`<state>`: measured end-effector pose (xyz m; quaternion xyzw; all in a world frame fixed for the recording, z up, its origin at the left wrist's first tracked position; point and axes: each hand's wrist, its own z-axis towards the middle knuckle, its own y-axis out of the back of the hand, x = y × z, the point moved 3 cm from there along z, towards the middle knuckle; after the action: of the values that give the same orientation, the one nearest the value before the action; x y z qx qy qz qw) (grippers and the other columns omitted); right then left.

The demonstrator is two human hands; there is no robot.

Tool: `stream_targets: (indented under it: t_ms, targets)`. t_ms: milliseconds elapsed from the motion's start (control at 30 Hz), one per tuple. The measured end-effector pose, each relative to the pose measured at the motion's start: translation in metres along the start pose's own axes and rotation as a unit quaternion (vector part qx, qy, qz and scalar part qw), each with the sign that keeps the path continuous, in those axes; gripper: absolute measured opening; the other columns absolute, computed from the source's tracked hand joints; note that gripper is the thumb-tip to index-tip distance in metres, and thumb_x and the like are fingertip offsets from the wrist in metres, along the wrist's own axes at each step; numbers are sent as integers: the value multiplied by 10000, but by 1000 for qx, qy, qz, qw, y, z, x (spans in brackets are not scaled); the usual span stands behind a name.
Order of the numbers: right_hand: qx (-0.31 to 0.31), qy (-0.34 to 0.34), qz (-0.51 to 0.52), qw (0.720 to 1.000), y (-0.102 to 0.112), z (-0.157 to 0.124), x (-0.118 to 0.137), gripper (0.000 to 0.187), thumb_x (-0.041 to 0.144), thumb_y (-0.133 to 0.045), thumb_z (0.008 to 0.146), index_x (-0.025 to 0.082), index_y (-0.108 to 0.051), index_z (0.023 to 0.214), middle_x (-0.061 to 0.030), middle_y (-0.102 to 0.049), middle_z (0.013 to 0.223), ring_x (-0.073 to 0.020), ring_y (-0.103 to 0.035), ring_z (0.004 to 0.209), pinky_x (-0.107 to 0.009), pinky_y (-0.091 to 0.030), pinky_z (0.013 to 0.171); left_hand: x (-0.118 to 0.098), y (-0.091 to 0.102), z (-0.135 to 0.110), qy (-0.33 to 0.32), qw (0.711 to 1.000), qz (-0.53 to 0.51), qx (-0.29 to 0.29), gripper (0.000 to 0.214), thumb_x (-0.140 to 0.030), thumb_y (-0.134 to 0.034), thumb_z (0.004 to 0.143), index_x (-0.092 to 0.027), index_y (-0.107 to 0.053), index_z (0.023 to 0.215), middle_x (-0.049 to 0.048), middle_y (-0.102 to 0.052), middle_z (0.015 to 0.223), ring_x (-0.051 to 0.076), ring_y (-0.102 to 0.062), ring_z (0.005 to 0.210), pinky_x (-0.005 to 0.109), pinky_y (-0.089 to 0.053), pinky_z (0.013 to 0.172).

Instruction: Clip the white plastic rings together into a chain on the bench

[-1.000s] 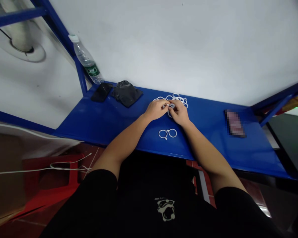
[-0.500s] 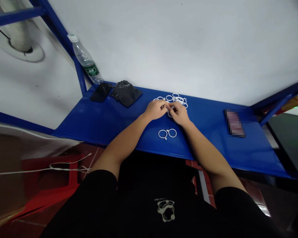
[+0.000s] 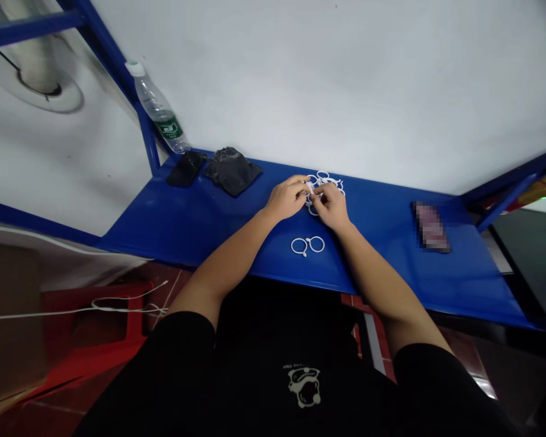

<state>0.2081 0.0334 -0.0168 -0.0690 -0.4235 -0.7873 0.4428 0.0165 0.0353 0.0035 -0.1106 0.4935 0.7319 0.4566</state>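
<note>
We find the left hand (image 3: 286, 200) and right hand (image 3: 332, 205) meeting above the blue table (image 3: 377, 237), thumbs and fingers of both closed on a small white piece (image 3: 310, 189), its form largely hidden. We note a heap of white rings (image 3: 330, 181) just beyond the right hand, two loose rings (image 3: 308, 241) nearer the person than either hand, and a black pouch (image 3: 233, 172) beyond and left of the left hand.
</note>
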Motion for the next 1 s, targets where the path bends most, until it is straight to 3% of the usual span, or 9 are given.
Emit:
stream_targets:
  t_ms: [67,233,400,533,700,900,1000]
  targets:
    - [-27,-19,-14,999,3,0,-6,117,368,-669,1017,272,-700,958,-54,-700,944,-219,-612,752,-407,-544,716,-4,4,-1,-6,1000,-11,-14,258,-95,-654,979,-209,-821,1139,105,-739,1438,185,-746,1013,337,-592,941]
    - [-73,-70,-25,995,4,-1,-17,166,423,-741,998,268,-752,1056,-59,-719,927,-256,-669,862,-431,-570,791,-21,-1,-6,-95,991,11,91,80,-291,-769,996,-229,-812,1023,69,-809,1075,241,-743,1036,383,-567,957]
    - [-77,-101,-31,991,4,-3,-18,182,414,-702,1044,256,-770,1104,-55,-737,935,-242,-677,834,-427,-569,803,-42,-26,-21,-205,956,36,209,354,-532,-914,885,-228,-821,1040,89,-807,1079,295,-737,1061,407,-538,936]
    - [-90,-116,-20,989,8,-2,-19,216,418,-646,1063,238,-764,1047,-56,-757,947,-226,-675,832,-414,-562,822,-52,-50,-33,-267,918,106,275,498,-685,-857,898,-197,-811,985,107,-780,1024,279,-723,957,378,-505,840]
    - [-96,-132,-2,987,9,0,-16,264,454,-635,1048,226,-753,987,-66,-773,950,-219,-671,818,-409,-549,825,-54,-66,-37,-274,905,160,285,524,-685,-711,1028,-165,-775,1016,120,-780,993,274,-725,927,362,-464,760]
    - [-95,-133,3,986,7,-1,-11,246,444,-637,1038,239,-760,982,-54,-769,928,-205,-646,756,-401,-548,788,-54,-69,-39,-222,908,197,296,573,-716,-619,1075,-164,-732,1179,116,-792,886,260,-711,753,340,-414,682]
    - [-91,-130,-1,987,7,-1,-13,242,438,-632,1044,239,-756,985,-55,-767,932,-203,-642,749,-404,-549,784,-51,-73,-40,-225,914,190,279,586,-728,-591,1084,-166,-742,1157,102,-763,772,253,-691,670,327,-382,648]
